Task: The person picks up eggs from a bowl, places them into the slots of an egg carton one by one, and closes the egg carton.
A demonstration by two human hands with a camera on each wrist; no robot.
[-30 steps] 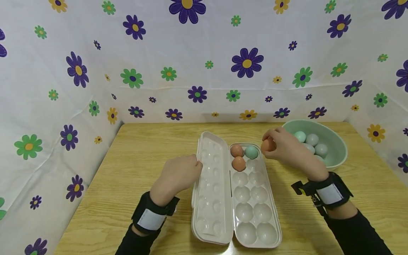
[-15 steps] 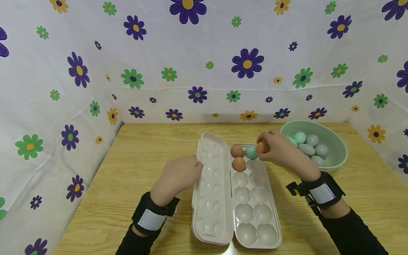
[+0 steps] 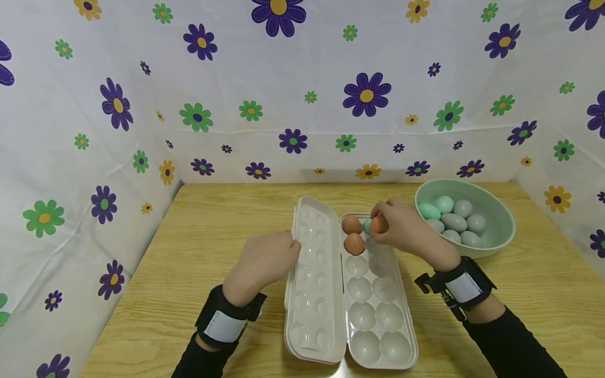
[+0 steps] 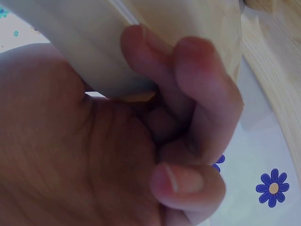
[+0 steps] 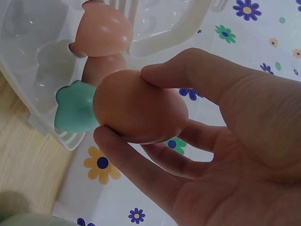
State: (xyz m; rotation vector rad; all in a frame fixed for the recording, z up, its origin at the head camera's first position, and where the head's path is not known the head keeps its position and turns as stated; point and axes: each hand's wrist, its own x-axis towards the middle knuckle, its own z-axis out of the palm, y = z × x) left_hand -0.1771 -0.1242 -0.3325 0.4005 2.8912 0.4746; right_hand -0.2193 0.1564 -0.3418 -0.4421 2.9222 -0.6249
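A white plastic egg box lies open, its lid (image 3: pixel 312 286) on the left and its cupped tray (image 3: pixel 384 289) on the right. My left hand (image 3: pixel 261 265) grips the lid's left edge; in the left wrist view its curled fingers (image 4: pixel 207 89) overlap the white plastic. Between the thumb and fingers of my right hand (image 3: pixel 408 231) is a brown egg (image 5: pixel 141 106), held over the tray's far end. Below it, the far cups hold two brown eggs (image 3: pixel 351 224) and a green egg (image 3: pixel 366 227), partly hidden by the held one.
To the right of the box stands a pale green bowl (image 3: pixel 501 223) with several grey and mint-green eggs (image 3: pixel 455 222). Both rest on a wooden table (image 3: pixel 227 210). A flower-printed cloth (image 3: pixel 302 68) rises behind and along both sides.
The right hand has carried the brown egg leftward from beside the bowl to over the tray's far end. More eggs in the bowl now show. The left hand has stayed put.
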